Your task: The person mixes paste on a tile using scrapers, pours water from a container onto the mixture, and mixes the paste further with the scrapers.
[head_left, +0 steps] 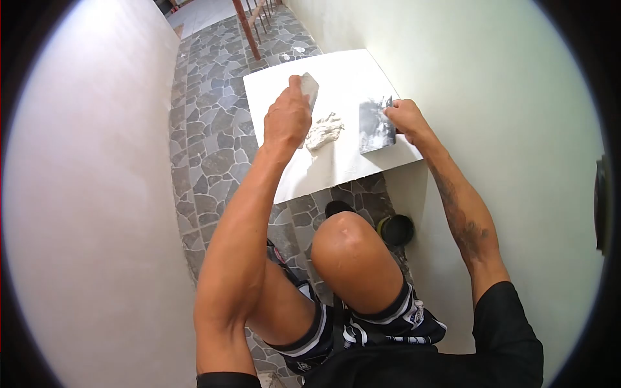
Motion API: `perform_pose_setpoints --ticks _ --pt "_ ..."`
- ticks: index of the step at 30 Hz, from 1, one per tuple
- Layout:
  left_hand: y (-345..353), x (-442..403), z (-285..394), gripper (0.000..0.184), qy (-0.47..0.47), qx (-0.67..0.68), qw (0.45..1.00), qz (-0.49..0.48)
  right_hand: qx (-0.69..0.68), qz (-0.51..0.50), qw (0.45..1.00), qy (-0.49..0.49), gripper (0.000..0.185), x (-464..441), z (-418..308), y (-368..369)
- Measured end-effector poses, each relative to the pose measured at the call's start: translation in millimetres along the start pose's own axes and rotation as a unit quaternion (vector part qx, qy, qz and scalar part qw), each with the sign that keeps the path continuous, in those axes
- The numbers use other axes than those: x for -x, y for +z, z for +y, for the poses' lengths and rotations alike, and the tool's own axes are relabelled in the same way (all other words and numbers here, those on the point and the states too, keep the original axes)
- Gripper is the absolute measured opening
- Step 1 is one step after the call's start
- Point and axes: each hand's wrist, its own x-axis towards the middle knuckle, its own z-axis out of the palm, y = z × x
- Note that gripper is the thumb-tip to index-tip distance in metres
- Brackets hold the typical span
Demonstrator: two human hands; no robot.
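Note:
A white board (349, 71) lies in front of my knees, with a lump of off-white paste (325, 131) near its middle. On the left of the lump, my left hand (288, 116) is closed round a greyish flat blade (310, 90), held on edge over the board. My right hand (406, 119) grips a wider metal plate (375, 126) smeared with white at its right edge. This plate is to the right of the paste. The handles of both tools are mostly hidden by my fingers.
Pale walls (90, 194) rise on both sides. The floor (213, 129) has a grey stone pattern. A dark round container (396, 230) stands below the board's near edge, by my knee. Reddish-brown metal posts (246, 29) stand beyond the board.

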Motion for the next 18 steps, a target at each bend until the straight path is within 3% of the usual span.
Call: perform_pose_setpoints --ticks 7,9,15,18 --pt "-11.1 1.2 -31.3 0.035 -0.059 0.064 0.994 0.059 0.142 -0.083 0.986 0.003 0.02 -41.3 -18.2 35.9" --pt "-9.1 3.6 -38.1 0.038 -0.069 0.069 0.993 0.06 0.114 -0.125 0.984 -0.052 0.021 -35.4 -36.3 45.7" --pt "3.2 10.2 -18.1 0.038 -0.085 0.132 0.985 0.073 0.137 -0.132 0.975 -0.111 0.016 -11.1 -73.9 59.6" --pt "21.5 10.2 5.0 0.034 -0.099 0.117 0.987 0.051 0.119 -0.102 0.984 -0.083 0.017 11.1 -89.8 68.5"
